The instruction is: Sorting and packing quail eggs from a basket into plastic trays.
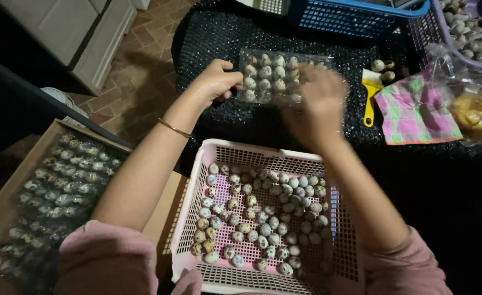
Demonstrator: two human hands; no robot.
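Nearest the camera, under both forearms, sat a pink basket (197,191) with speckled quail eggs (262,218) loose over its floor. Beyond it, on a black mat (208,33), lay a clear egg tray (273,76), nearly full. The left hand (216,82) pinched the tray's left edge, fingers curled in. The right hand (317,106) hung over the tray's right end, blurred; whether it pinched an egg or was spread I could not tell.

By my reading, the step in hand was packing eggs into the tray, with the left hand steadying it while the right worked at the right-hand cells. The next move would call for a light pinch on one egg and a clean drop into a free cell, since the shells look thin and the filled cells stand close together.

Right of the right hand lay a yellow scraper (368,104), a few loose eggs (384,68), a pink-and-green cloth (415,112) and a plastic bag (473,109) with something yellow inside. Beyond the hands stood a blue basket (361,19). Left of the left arm, a cardboard box (11,196) held filled trays (60,186). The basket's far rim lay between the loose eggs and the tray, so each reach had to clear it.
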